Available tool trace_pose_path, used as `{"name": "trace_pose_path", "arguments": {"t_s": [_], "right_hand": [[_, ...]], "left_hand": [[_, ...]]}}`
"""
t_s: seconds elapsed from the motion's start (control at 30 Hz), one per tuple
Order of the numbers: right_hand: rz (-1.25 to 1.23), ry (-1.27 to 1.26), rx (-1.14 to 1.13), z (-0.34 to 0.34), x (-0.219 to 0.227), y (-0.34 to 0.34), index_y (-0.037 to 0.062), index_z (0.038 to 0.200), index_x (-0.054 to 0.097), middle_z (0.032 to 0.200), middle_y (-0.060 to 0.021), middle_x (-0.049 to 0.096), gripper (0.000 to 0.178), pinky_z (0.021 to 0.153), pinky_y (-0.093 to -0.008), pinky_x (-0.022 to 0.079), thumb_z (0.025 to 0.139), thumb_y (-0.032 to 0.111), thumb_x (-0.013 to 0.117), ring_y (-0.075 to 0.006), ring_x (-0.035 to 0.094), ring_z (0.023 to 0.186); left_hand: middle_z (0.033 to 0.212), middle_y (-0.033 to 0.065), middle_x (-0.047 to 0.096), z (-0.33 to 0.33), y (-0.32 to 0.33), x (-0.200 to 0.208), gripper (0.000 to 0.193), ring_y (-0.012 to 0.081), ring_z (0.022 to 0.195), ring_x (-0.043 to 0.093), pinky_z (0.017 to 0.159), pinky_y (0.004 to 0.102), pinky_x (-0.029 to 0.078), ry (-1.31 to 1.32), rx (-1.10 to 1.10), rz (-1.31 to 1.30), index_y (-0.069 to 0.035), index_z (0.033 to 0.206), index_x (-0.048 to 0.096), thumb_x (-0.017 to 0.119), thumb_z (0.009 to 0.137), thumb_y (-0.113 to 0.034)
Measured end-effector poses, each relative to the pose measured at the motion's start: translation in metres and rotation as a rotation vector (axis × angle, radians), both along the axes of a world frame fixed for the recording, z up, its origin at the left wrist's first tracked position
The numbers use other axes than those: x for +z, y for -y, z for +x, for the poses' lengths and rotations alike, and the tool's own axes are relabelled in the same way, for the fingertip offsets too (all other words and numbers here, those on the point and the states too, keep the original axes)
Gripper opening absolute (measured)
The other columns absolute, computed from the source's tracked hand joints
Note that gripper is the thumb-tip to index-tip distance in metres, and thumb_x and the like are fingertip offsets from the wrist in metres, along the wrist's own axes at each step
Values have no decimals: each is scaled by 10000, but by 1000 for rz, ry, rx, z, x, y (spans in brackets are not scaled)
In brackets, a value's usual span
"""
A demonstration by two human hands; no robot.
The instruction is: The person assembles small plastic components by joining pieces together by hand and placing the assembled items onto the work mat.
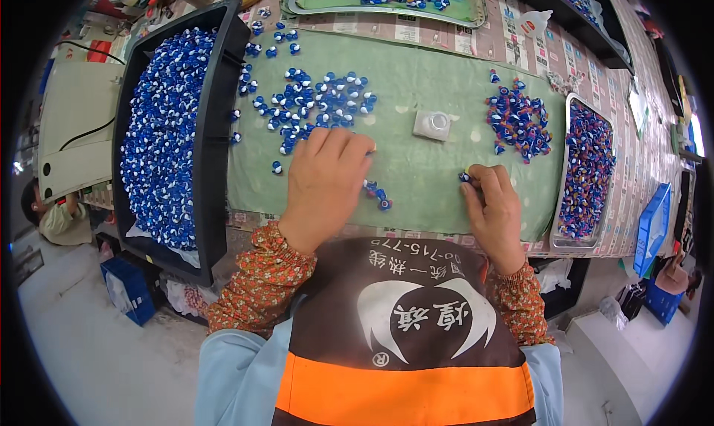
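My left hand [327, 180] hovers over the green mat [416, 69], its fingers curled together beside a loose spread of small blue-and-white plastic pieces [327, 98]. Its fingertips point away, so anything between them is hidden. Just right of that hand lies a short cluster of blue pieces with reddish parts [379, 195]. My right hand [494, 210] pinches one small dark blue piece [465, 177] between thumb and forefinger. A small whitish block with a clear round top [431, 125] sits on the mat between and beyond the hands. Farther right is a heap of blue-and-red pieces [518, 121].
A deep black bin [216, 151] full of blue-and-white pieces stands at the left. At the right is a metal tray [559, 195] of blue-and-red pieces. Another tray [387, 13] lies at the far edge, with a black bin [587, 31] at far right.
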State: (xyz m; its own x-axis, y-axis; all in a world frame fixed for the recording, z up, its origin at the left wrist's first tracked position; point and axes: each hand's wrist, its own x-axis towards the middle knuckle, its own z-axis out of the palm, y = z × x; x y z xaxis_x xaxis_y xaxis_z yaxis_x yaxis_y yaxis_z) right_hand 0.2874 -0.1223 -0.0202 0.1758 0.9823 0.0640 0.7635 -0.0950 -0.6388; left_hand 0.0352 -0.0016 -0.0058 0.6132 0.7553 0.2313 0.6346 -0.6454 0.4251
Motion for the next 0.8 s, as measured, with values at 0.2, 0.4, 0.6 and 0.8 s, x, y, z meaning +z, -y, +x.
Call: {"name": "trace_pose_path", "arguments": {"t_s": [0.2,0.4,0.6,0.8], "right_hand": [[-30,101,30,-4,4,-6,41,1128,635,932,-126,573,206,646,-388,487,928,20,684,-278,610,729],[-30,117,78,6,14,-16,29,1158,628,961,-140,611,206,659,-378,485,953,19,653,-272,607,728],[93,31,130,7,43,-46,19,1141,616,924,-169,610,190,674,-438,483,952,1,623,-366,615,783],[189,183,294,-2,52,-78,24,1146,600,918,-164,587,213,681,-446,479,939,-22,626,-367,604,796]], "left_hand": [[1014,25,642,-2,-4,-12,191,243,938,586,780,384,444,-114,-37,136,-117,1049,669,739,872,-101],[1037,26,641,-2,-3,-23,212,223,958,593,782,373,450,-148,-61,222,-97,1084,672,689,873,-83],[1042,31,628,-6,-3,-27,228,226,976,587,778,380,456,-73,-58,146,-99,1092,662,688,866,-92],[1029,49,623,-1,-8,-29,226,251,968,590,783,390,463,-44,1,80,-93,1092,636,701,876,-91]]}}
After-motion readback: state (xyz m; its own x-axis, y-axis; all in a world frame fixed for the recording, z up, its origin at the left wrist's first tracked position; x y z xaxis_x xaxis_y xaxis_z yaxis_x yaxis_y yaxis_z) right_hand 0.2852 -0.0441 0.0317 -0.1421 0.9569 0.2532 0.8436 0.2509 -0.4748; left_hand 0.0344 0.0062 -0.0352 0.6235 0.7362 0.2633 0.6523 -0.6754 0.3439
